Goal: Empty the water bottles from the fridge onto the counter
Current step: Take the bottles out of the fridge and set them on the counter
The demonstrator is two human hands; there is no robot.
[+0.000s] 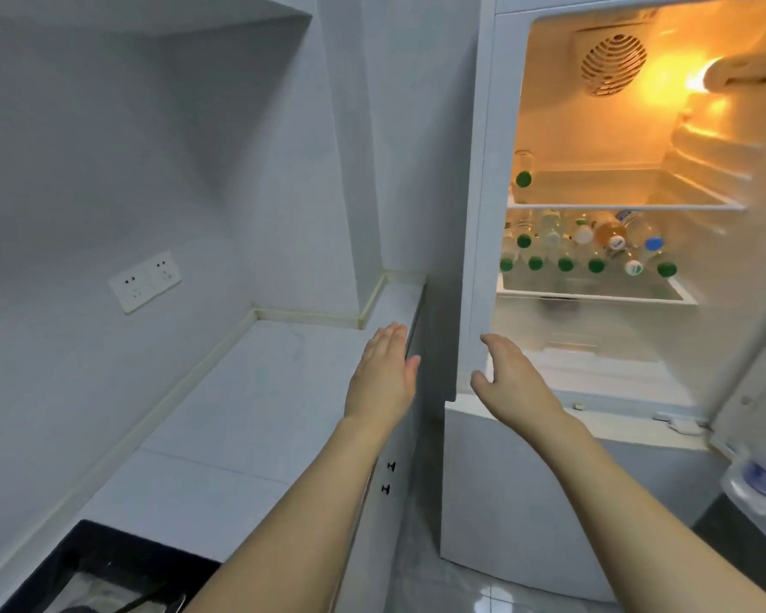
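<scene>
1. The task looks barely begun, if at all: no bottle stands on the worktop (257, 391), and the fridge (474, 214) is open with its light on.
2. Both hands are empty. The left hand (383, 373) is held flat with straight fingers, hovering over the worktop's right edge; the right hand (511, 378) has loosely spread, relaxed fingers in front of the fridge's left frame, below the shelves.
3. The water bottles (584, 245) lie crowded on the middle shelf, above and beyond the right hand, caps facing out, mostly green with a few white and one blue. One amber-coloured bottle lies among them.
4. A single green-capped bottle (523, 175) sits higher still, at the left end of the upper shelf (637, 201).
5. So I judge every bottle remains to be moved, leftward past the left hand.
6. The worktop is pale and smooth, running into a corner of white walls beyond the left hand. A wall socket (144, 280) sits far left of it, and a black sink (107, 568) lies near the left forearm.
7. A door shelf holding something bluish (761, 475) shows to the right of the right arm.
</scene>
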